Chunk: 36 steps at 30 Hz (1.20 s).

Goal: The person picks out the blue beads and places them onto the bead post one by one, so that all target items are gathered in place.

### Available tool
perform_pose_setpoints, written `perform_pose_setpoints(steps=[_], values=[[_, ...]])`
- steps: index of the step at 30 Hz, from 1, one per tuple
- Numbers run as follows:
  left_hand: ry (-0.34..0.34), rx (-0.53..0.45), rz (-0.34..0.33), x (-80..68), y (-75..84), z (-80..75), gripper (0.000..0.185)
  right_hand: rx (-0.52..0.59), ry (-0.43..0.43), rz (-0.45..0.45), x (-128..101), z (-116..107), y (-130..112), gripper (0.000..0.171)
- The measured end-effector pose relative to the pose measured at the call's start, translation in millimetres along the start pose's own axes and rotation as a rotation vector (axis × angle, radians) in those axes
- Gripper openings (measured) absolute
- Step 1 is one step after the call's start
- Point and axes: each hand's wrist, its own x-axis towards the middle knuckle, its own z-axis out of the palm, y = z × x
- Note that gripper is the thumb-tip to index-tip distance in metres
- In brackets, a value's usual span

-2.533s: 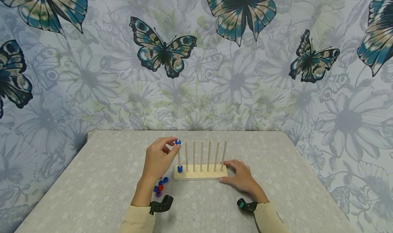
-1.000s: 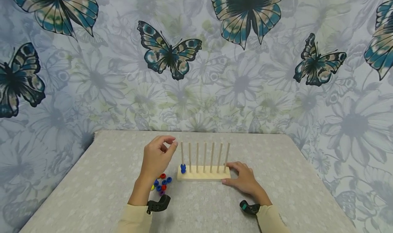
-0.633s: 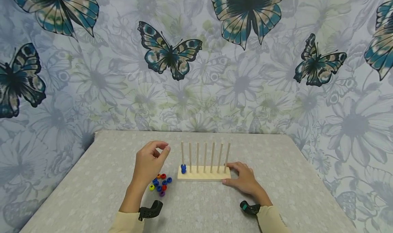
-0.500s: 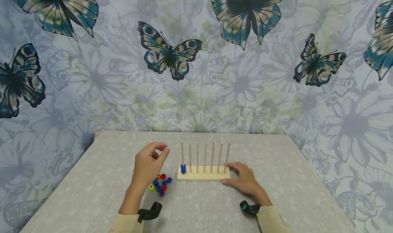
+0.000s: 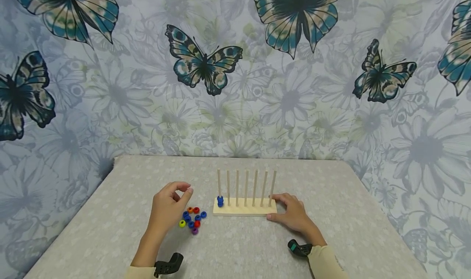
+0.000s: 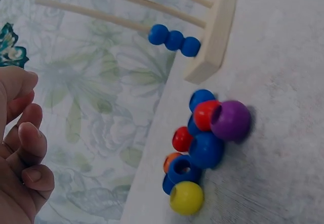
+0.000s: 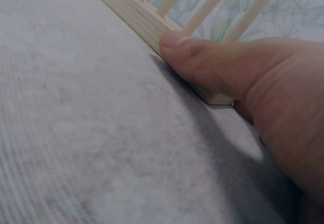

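A wooden peg board (image 5: 244, 209) with a row of upright pegs stands mid-table. Three blue beads (image 6: 174, 40) sit stacked at the foot of its leftmost peg, as the left wrist view shows. At the board's right end, my right hand (image 5: 290, 213) grips the base, thumb along the front edge and fingers behind. My left hand (image 5: 168, 207) hovers left of the board, holding nothing, its fingers loosely bent. Just beside it lies a cluster of loose beads: several blue beads (image 5: 191, 224), two red beads (image 5: 196, 210), a yellow bead (image 6: 187, 198), a purple bead (image 6: 231, 121) and an orange bead (image 5: 190, 210).
A pale patterned cloth covers the table (image 5: 312, 181). Behind its far edge hangs a backdrop (image 5: 228, 119) printed with flowers and butterflies. A black wrist device is worn on each forearm.
A blue bead pinched by my left hand at the leftmost peg's top has dropped onto the stack. The emptied hand has moved left and down towards the loose beads. My right hand keeps its grip.
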Motion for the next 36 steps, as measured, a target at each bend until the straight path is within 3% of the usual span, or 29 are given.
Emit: perform_pose_setpoints(steps=[16,27,36], values=[[0.027,-0.006,-0.035,-12.2,-24.9,2.4,0.011,0.012,-0.005,0.011,-1,-2,0,0.071],[-0.078,-0.009,-0.155,-15.4,-44.8,5.1,0.018,-0.003,-0.002,-0.004,1,-1,4,0.072],[-0.077,0.003,-0.161,-17.8,-63.3,8.7,0.016,0.002,0.004,-0.021,1,-2,3,0.071]])
